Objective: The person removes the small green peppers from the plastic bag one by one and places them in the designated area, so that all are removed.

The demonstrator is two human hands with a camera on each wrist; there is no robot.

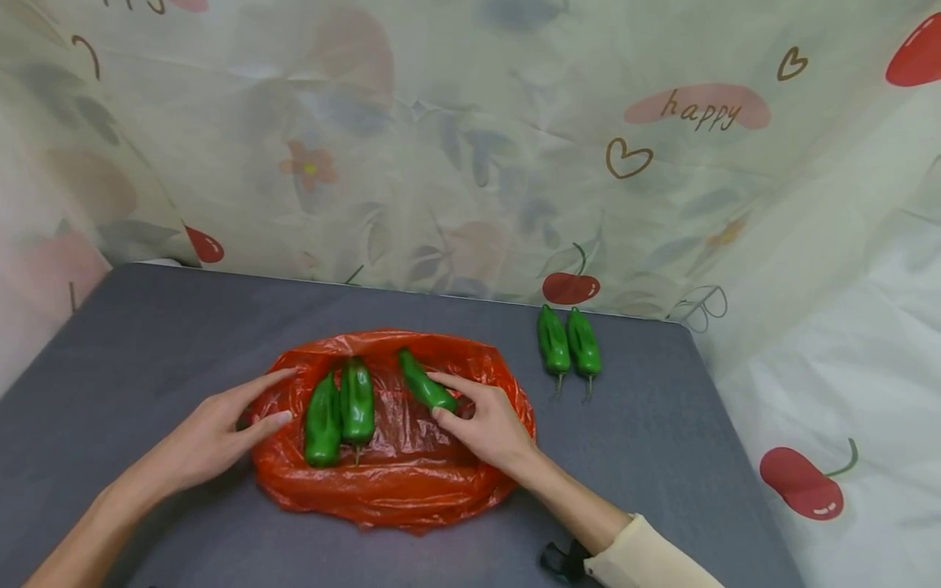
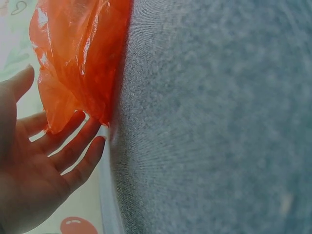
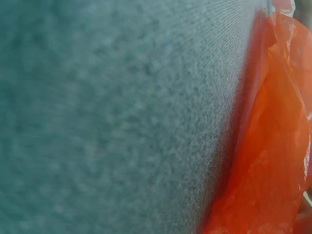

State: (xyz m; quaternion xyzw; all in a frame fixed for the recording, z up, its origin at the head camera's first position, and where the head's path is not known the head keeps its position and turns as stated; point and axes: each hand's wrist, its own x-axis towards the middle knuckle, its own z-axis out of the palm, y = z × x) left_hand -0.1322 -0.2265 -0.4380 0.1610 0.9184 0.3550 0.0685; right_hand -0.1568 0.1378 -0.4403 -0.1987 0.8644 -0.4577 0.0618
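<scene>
Pinching green pepper (image 1: 422,382) in right hand (image 1: 488,425), inside red bag (image 1: 397,482); touching bag's left side with left hand (image 1: 220,425) spread, grasping nothing. Might drop pepper — glossy skin, small hold — or drag flimsy bag along.

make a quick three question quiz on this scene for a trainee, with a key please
1. How many green peppers lie on the gray table outside the red plastic bag?
2. True or false: the left hand is pinching a pepper.
3. Fill in the blank: the fingers of the right hand hold a ____.

Key:
1. Two
2. False; it is at the red plastic bag's edge
3. single pepper
</scene>
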